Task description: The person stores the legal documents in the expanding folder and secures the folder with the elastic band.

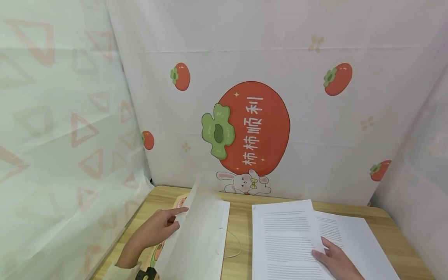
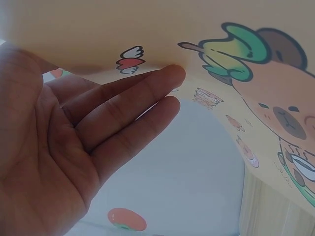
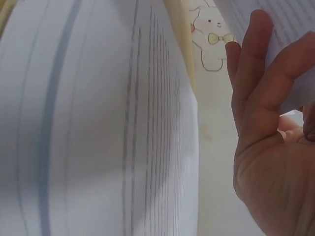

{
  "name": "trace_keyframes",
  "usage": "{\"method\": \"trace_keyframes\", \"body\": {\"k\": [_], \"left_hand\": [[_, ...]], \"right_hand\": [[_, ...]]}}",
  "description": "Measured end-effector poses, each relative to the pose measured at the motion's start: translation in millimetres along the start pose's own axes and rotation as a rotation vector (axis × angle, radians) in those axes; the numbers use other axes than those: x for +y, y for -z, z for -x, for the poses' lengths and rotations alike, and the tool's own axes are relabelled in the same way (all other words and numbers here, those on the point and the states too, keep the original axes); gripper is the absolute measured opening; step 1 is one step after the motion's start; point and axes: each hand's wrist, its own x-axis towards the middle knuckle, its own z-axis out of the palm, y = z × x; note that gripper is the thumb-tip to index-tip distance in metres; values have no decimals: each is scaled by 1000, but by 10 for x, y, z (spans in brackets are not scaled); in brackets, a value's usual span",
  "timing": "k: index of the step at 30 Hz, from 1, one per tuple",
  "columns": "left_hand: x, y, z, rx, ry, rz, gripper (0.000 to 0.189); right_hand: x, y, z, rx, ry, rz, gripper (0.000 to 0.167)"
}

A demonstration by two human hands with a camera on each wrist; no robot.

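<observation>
A cartoon-printed folder lies on the left of the table, its cover lifted and blurred over white inside. My left hand touches the cover's raised edge from the left, index finger extended. In the left wrist view the fingers of the left hand lie fairly straight under the cover, which shows an animal face. On the right, my right hand pinches the edge of a printed sheet between thumb and fingers. Another printed sheet lies beneath it. The right wrist view shows the right hand at the paper.
A thin cord loop lies on the wooden table between folder and sheets. A white cloth with persimmon prints hangs behind the table. Other cloths hang at the left and the right.
</observation>
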Motion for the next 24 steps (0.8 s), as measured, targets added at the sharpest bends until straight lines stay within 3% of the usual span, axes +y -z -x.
{"method": "trace_keyframes", "body": {"k": [6,11,19,24], "left_hand": [[-3,-12,-8,2,-6,-4,44],[3,-21,-7,4,-4,0,44],[15,-37,-5,-8,-2,10,45],[18,-25,5,0,3,-5,45]], "right_hand": [[-75,-183,19,32,44,14,79],[-126,-356,24,40,38,-99,69],[-191,-559,19,-19,109,-176,70],[-246,-719,-27,3,118,-186,70]]}}
